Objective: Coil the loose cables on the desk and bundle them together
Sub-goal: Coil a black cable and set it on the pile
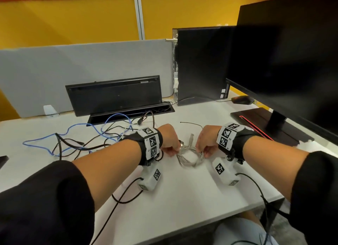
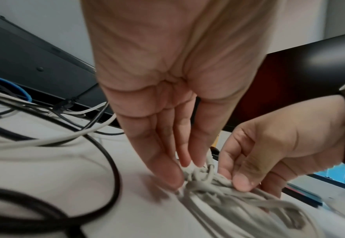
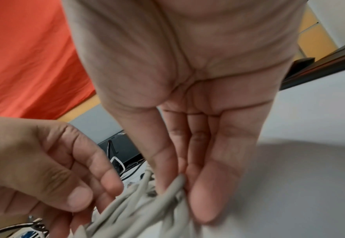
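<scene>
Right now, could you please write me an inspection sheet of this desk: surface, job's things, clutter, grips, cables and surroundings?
Surface: white desk top, with a black cable tray slot at the back.
Job's things: grey coiled cable lies between both hands; its wraps look bunched at the top.
Clutter: black keyboard leaning upright against the grey partition; dark mouse.
Grips: left hand pinches the coil; right hand pinches it on the other side.
Cables: loose blue cable and black cables tangled to the left, not yet coiled.
Surroundings: black computer tower, black monitor, yellow wall.
</scene>
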